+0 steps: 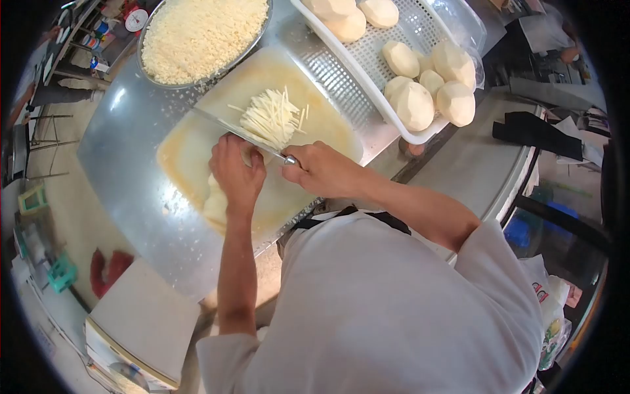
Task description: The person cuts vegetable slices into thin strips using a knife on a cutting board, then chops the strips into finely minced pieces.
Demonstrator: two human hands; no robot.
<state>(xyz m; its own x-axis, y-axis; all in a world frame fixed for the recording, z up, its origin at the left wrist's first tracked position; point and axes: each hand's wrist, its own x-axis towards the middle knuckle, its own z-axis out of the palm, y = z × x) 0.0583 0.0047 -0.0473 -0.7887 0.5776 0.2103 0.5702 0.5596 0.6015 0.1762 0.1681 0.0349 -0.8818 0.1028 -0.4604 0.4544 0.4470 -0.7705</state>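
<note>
Closely, the right hand (pixel 318 172) is wrapped around the handle of a kitchen knife (pixel 243 134), with its fingers folded tight. The long axis of the blade goes from this hand to the left and away from the body. This line is the important relation: the left hand (pixel 237 172) lies on the near side of it, and a heap of pale vegetable strips (pixel 270 118) lies on the far side. The left hand has its fingers bent over a pale vegetable piece (pixel 247 155), just beside the blade; whether it squeezes the piece or only presses down, I cannot tell. The left hand is the nearer one to this piece. Below its wrist, pale slices (pixel 215 201) lie on the cutting board (pixel 335 128). Farther away, a round metal pan (pixel 140 54) is full of chopped pale bits, and to the right a white perforated basket (pixel 377 98) contains peeled round vegetables (pixel 415 105).
</note>
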